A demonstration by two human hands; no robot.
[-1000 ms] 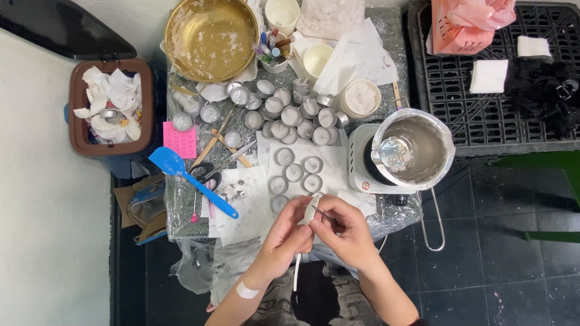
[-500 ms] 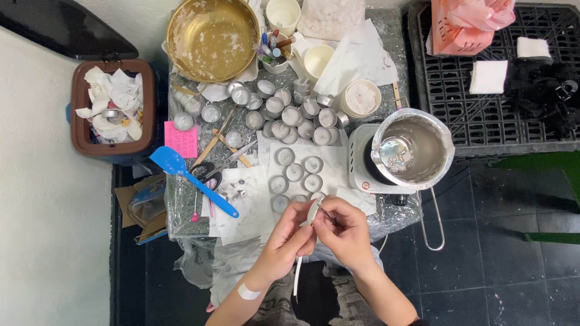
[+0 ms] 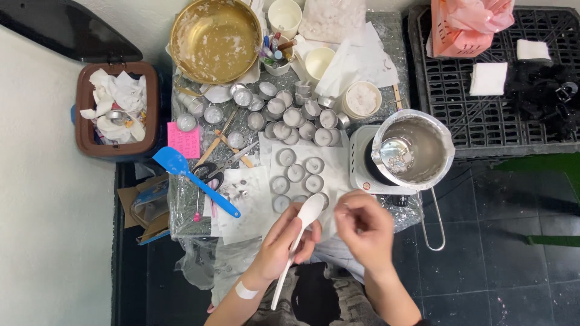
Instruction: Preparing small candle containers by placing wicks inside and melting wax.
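Head view, looking straight down on a cluttered table (image 3: 187, 211) under crinkled clear plastic sheet. The left hand (image 3: 283, 244) has its fingers closed round the long white plastic spoon (image 3: 297, 241); the bowl points up toward the cups and the handle trails down past the wrist. A white plaster strip sits on that forearm. The right hand (image 3: 362, 226) hovers just beside the spoon bowl, fingers pinched together; whether they hold something small cannot be told, the view is too coarse.

Risks, as judged:
- Spoon bowl hangs directly over the nearest small round foil cups with pale waxy fill (image 3: 296, 175), set in rows on white paper. A tilt would drip or smear onto a filled cup.
- Cups are light, thin-walled and packed touching; a nudge from either wrist could slide or tip several.
- Steel saucepan lined with crumpled foil (image 3: 414, 151) sits on a white single hotplate (image 3: 362, 169) near the right hand; its wire handle overhangs the table edge toward the person, so an elbow could catch it.
- Plastic sheet looks slick; the paper may slip on it.

Materials and shapes: wide brass-coloured bowl with white residue (image 3: 214, 39), dull sheen; blue spatula with flat silicone blade (image 3: 193, 181); black-handled scissors (image 3: 208, 175) beside it; pink paper note (image 3: 183, 140); brown bin stuffed with crumpled white tissue (image 3: 118, 108), well apart at left; black plastic crate grid (image 3: 471, 102) at right.
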